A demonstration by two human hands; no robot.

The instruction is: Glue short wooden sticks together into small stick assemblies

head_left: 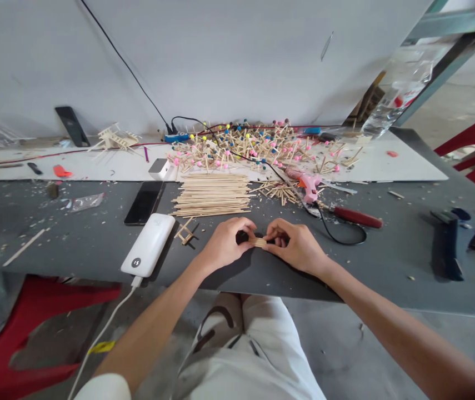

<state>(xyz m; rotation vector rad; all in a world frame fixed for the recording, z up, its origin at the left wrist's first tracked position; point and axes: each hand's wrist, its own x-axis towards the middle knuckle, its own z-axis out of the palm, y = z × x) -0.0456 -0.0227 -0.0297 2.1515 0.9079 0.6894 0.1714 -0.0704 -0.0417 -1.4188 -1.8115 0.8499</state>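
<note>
Between my two hands is a small bundle of short wooden sticks (258,242), just above the grey table near its front edge. My left hand (229,240) pinches its left end, and my right hand (294,244) pinches the right end. Fingertips cover both ends of the bundle. Behind my hands lies a row of long thin wooden sticks (212,194). Left of my left hand stands a little frame of glued sticks (185,233). A loose heap of short sticks (281,191) sits beyond my right hand, beside a pink glue gun (310,186).
A white power bank (149,244) with a cable and a black phone (144,203) lie to the left. At the back is a pile of sticks with coloured balls (241,145). A red-handled tool (358,217) and a dark tool (448,244) lie right. A water bottle (399,103) stands back right.
</note>
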